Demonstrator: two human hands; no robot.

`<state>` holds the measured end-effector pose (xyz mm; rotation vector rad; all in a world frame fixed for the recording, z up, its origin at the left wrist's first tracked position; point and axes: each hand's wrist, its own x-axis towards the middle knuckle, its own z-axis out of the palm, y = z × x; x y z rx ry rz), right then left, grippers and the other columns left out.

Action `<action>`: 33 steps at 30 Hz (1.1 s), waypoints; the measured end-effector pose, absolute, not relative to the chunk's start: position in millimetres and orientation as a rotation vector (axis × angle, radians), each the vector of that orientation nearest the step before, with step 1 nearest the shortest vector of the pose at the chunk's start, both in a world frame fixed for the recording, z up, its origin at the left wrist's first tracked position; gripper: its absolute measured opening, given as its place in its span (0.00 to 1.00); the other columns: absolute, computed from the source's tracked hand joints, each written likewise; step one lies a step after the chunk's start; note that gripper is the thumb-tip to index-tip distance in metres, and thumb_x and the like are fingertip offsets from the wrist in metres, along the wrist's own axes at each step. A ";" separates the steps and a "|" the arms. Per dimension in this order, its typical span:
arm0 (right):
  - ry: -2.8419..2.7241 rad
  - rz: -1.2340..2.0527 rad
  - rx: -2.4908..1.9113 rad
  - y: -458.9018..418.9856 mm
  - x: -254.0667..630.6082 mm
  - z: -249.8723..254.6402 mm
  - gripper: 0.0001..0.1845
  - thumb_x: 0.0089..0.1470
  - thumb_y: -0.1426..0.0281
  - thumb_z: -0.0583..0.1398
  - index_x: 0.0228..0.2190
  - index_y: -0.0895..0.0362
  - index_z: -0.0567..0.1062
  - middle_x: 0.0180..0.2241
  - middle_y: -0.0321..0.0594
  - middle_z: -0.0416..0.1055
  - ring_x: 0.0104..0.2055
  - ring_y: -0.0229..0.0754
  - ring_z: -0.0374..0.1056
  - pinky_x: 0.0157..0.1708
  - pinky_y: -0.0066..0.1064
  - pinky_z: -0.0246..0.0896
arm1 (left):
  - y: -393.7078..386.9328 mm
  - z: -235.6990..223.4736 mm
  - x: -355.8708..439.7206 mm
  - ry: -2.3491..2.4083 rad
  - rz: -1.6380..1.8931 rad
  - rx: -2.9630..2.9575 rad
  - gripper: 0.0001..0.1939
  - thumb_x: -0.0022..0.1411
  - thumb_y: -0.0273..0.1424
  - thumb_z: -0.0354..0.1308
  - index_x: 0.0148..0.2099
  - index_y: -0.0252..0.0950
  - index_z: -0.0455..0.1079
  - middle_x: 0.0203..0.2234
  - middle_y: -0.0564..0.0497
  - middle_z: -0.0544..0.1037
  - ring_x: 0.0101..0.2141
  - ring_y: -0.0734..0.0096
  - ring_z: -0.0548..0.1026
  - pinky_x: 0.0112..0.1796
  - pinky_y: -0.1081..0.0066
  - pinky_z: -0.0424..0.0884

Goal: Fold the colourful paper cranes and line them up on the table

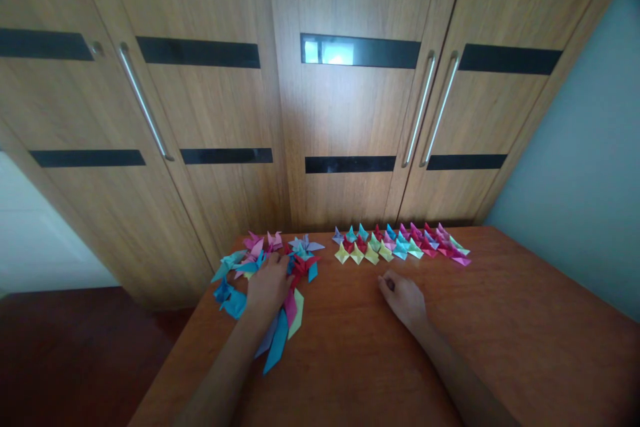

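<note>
Folded paper cranes (234,305) in pink, blue, red, yellow and purple lie in a loose heap on the left of the table. My left hand (269,283) is over the middle of this heap, thumb and fingers apart among the cranes, near a red crane (303,267). Its fingertips are partly hidden by the paper. On the bare wood to the right, my right hand (404,298) rests with its fingers curled in and nothing visible in them. Beyond it, several more folded paper pieces (371,253) stand side by side in rows, their points up.
The reddish-brown wooden table (350,353) runs up to a wooden wardrobe (345,113) with dark strips and metal handles (419,110). A pale blue wall (575,180) borders the right side. Past the table's left edge lies a dark red floor (90,353).
</note>
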<state>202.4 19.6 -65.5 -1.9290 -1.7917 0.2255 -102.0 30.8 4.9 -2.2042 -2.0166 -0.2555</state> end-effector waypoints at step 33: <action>-1.720 0.908 -1.148 -11.0 173.8 -48.9 0.17 0.51 0.57 0.59 0.37 0.56 0.75 0.27 0.37 0.71 0.28 0.37 0.64 0.28 0.27 0.60 | -15.7 -3.9 -41.2 -1.457 -1.313 -2.981 0.09 0.60 0.26 0.51 0.38 0.39 0.72 0.34 0.49 0.75 0.36 0.70 0.73 0.38 0.72 0.69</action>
